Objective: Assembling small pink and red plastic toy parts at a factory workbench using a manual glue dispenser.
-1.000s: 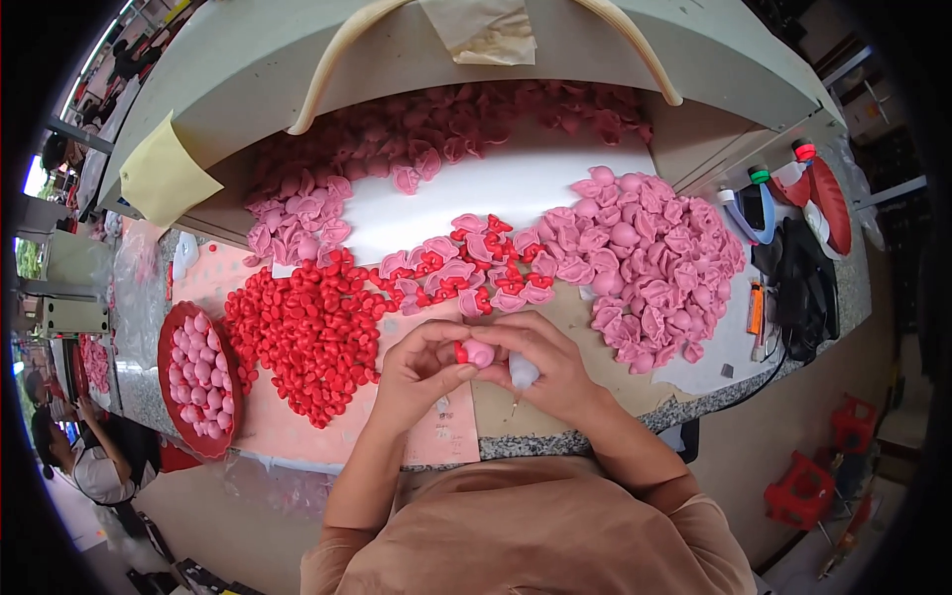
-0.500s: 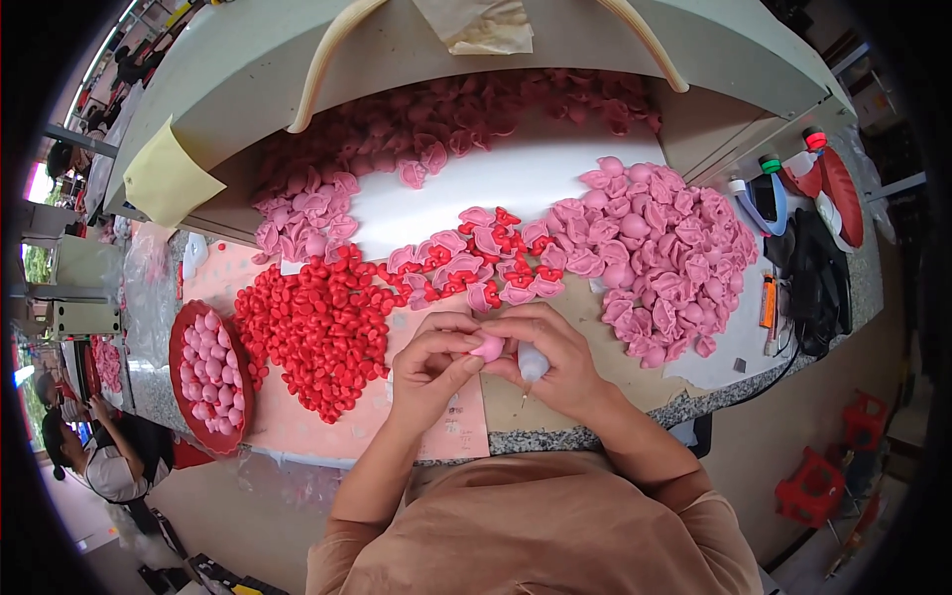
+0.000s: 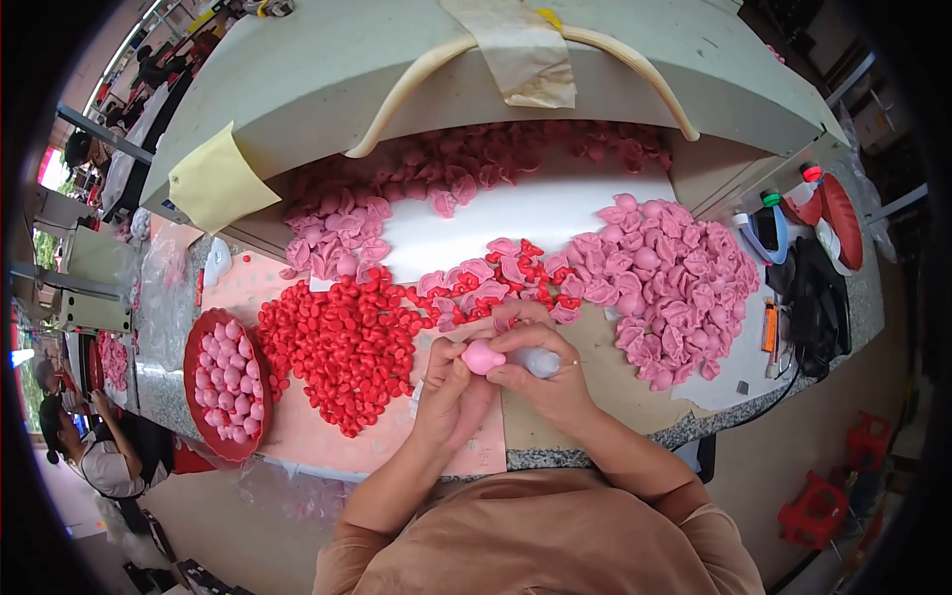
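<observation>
Close to the table's front edge, a small, smooth, rounded pink piece [image 3: 482, 357] is pinched between the fingertips of both my hands. My left hand [image 3: 446, 397] is closed on it from the left. From the other side, the thumb and finger of my right hand [image 3: 557, 382] touch it, while the same hand holds a translucent squeeze bottle [image 3: 538, 362] tucked in the fingers. The bottle's tip is hidden now. Just beyond my hands lie pink petal-shaped pieces [image 3: 483, 294] with red parts [image 3: 529, 248] among them.
A heap of small red pieces [image 3: 342, 347] lies left, beside a red dish [image 3: 203, 431] of pink balls [image 3: 226, 372]. Pink petal-shaped pieces [image 3: 684, 288] are piled right, near an orange tube [image 3: 770, 325]. A pale hood [image 3: 327, 69] overhangs the back. Red stools [image 3: 813, 511] stand right.
The view has shifted, so the scene sits lower and further right. The pink piece has turned and shows more between my fingers. The bottle's needle tip, visible before, is now hidden.
</observation>
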`<action>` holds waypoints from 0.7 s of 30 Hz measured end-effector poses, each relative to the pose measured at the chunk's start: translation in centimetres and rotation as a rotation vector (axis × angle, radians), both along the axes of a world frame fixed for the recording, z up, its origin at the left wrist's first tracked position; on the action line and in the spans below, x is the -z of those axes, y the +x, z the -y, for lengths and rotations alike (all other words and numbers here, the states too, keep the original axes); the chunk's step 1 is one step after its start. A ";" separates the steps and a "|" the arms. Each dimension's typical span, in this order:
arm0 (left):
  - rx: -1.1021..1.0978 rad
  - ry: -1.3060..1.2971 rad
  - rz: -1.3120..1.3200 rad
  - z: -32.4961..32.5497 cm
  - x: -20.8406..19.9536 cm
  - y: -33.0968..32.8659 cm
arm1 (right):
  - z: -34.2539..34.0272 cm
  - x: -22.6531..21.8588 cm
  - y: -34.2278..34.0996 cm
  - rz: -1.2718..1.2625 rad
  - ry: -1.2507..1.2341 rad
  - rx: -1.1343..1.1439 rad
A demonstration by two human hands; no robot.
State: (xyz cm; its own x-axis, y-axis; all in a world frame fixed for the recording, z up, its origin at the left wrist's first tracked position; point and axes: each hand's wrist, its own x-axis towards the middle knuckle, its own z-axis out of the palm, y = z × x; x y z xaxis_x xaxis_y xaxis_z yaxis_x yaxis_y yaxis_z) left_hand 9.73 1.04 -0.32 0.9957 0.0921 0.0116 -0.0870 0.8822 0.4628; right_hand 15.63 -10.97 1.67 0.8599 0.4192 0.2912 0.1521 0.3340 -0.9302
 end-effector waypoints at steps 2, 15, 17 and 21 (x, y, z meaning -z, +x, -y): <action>-0.025 0.011 0.014 -0.2 -0.1 -0.2 | -0.7 0.0 -0.2 -0.117 0.112 -0.033; -0.073 -0.051 0.037 0.6 1.8 -1.9 | -1.4 2.8 -3.4 -0.367 0.287 -0.080; -0.064 -0.063 0.053 0.7 1.3 -1.7 | -1.2 2.3 -3.2 -0.282 0.243 -0.053; -0.064 -0.036 0.078 0.1 0.1 -1.4 | -1.1 2.9 -2.4 -0.269 0.167 -0.077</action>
State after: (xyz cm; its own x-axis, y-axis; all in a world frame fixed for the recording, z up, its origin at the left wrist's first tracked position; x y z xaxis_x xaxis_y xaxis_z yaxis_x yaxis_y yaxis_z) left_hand 8.33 0.98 -0.38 0.9840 0.1568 0.0846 -0.1779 0.8898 0.4202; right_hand 13.21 -9.85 -1.20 0.8829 0.4518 0.1281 -0.1236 0.4867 -0.8648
